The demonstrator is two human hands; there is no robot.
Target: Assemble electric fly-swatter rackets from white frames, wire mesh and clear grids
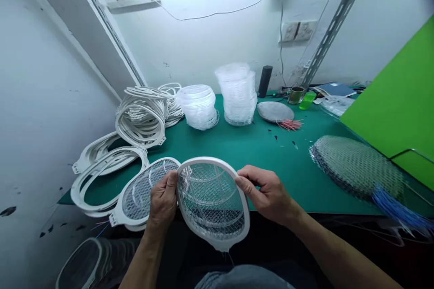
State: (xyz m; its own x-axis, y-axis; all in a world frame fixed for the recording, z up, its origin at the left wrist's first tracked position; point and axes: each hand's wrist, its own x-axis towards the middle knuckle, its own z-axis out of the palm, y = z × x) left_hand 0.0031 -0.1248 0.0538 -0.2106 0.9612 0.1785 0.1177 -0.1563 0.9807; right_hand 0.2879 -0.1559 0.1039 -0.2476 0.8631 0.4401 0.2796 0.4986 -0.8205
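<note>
Both hands hold up one white oval racket head (213, 198), a frame with metal mesh inside, tilted at the table's front edge. My left hand (164, 201) is closed on its left rim, thumb on top. My right hand (266, 192) pinches the upper right rim between thumb and fingers. Thin wires hang from the frame's lower tip. Just left of my left hand lies another meshed racket head (140, 194), partly hidden by that hand. Beyond it are loose white oval frames (81, 189) without mesh.
White frames (140, 122) are heaped at the back left. Two stacks of clear plastic rings (198, 106) stand near the wall. Mesh sheets (356, 162) with blue wires (400, 207) lie right, below a green board (400, 95). Meshed heads (101, 262) are stacked low at left.
</note>
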